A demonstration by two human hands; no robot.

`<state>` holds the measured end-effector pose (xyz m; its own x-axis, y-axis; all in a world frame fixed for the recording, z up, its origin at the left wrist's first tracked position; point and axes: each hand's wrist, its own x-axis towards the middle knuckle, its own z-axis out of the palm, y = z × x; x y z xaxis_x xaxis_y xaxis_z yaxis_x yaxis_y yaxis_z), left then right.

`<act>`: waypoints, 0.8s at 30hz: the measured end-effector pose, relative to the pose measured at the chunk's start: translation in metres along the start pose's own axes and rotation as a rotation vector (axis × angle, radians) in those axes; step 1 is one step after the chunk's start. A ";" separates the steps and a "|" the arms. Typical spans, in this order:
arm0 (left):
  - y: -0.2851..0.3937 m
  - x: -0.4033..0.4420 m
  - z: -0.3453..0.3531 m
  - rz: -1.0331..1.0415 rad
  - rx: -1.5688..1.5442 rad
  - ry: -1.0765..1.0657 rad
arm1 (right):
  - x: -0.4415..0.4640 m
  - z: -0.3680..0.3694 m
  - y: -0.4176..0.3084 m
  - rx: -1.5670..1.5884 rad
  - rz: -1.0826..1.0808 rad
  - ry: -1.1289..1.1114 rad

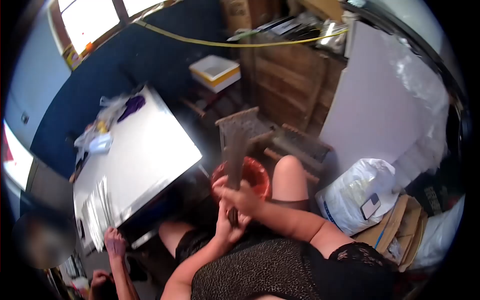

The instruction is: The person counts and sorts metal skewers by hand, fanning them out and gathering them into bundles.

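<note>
A long, dark brown bundle of what look like thin sticks (235, 155) stands nearly upright in front of me, smeared by motion. My left hand (229, 226) is closed around its lower end, near my lap. Just above, my right hand (244, 199) wraps the bundle from the right, fingers curled around it. A red bucket (260, 176) stands behind my hands between my knees; they partly cover it, and I cannot make out what is inside.
At left, a white table (155, 135) bears plastic bags and pale strips (98, 210); a co-worker's hand (115, 242) is beside them. Wooden stools (242, 127) stand ahead. A white sack (357, 195) with a phone (370, 206) and cardboard (402, 232) lie right.
</note>
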<state>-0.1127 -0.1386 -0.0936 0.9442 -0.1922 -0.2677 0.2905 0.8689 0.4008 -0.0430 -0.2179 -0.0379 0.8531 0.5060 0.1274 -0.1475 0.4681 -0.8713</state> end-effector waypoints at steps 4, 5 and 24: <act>-0.006 0.004 -0.028 -0.048 -0.035 -0.035 | -0.009 0.002 0.008 0.045 0.098 -0.065; -0.010 0.005 -0.053 -0.078 -0.094 -0.089 | -0.012 0.004 0.008 -0.015 0.113 -0.064; -0.010 -0.014 -0.038 0.017 -0.278 -0.110 | -0.038 0.005 0.058 -0.157 0.139 -0.079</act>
<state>-0.1345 -0.1278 -0.1271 0.9640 -0.2119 -0.1605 0.2354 0.9610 0.1451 -0.0867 -0.2069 -0.0908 0.7874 0.6156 0.0321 -0.1760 0.2745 -0.9453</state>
